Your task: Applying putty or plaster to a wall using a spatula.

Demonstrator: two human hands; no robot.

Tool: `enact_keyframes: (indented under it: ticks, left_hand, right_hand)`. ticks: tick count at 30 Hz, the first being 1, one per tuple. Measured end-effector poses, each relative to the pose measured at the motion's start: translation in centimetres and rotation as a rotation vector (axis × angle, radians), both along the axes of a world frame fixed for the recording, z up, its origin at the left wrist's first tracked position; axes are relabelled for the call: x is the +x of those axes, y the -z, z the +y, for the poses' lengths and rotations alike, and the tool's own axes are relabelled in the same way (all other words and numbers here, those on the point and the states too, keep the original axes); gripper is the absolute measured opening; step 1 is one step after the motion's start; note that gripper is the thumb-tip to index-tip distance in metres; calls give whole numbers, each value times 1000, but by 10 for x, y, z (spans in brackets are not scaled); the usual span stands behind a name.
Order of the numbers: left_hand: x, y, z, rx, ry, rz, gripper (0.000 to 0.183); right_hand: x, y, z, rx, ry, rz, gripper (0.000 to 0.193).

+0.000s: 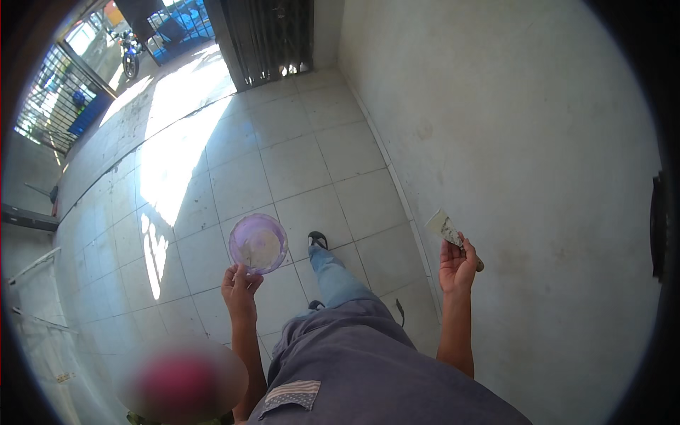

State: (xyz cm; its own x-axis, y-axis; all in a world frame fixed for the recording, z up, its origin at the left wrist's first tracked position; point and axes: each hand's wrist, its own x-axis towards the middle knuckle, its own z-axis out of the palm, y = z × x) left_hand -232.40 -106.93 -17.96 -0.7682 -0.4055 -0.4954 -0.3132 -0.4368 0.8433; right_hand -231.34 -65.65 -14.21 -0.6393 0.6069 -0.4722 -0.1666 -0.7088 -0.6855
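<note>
My left hand (241, 289) grips the near rim of a round, translucent purple bowl (249, 225), with the thumb over the edge. Inside the bowl lies a pale, whitish paste (265, 248). Over on the right, my right hand (459, 270) is closed around a putty knife (440, 224), its wide blade pointing up and away from me. Whitish paste and dark marks coat the blade. The end of the handle shows below my fingers. The knife is in front of the pale wall (552, 170); whether it touches the wall I cannot tell.
Light tiles (304, 159) cover the floor, with a sunlit patch at the left. A dark folding gate (273, 35) stands at the far end. Beyond the barred gate (57, 92) is a motorcycle (129, 57). A blurred round pink shape (180, 382) fills the lower left. A dark fixture (659, 227) sits at the right.
</note>
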Motion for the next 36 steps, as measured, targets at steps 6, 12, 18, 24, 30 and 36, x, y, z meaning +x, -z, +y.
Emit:
enact_keyframes:
  ticks: [6,12,18,24,30,36]
  left_hand:
    - [-94,1,-28,8,23,-37,11]
    - [-180,3,-51,33,-74,-18,11]
    - [-284,17,-81,14,-35,-52,16]
    - [-399,19,-114,-46,259,-97,15]
    - [-498,17,-130,-109,410,-54,26]
    - [-574,8,-109,-87,389,-2,27]
  right_hand:
    - [-147,-8,-15,17,4,-3,30]
    - [-260,-28,-47,80,-107,92,31]
    - [-339,-27,-85,82,-62,73,31]
    - [-393,-21,-115,68,101,-34,30]
    - [-437,-21,-137,63,175,-40,29]
    - [-493,-12,-134,61,207,-12,29]
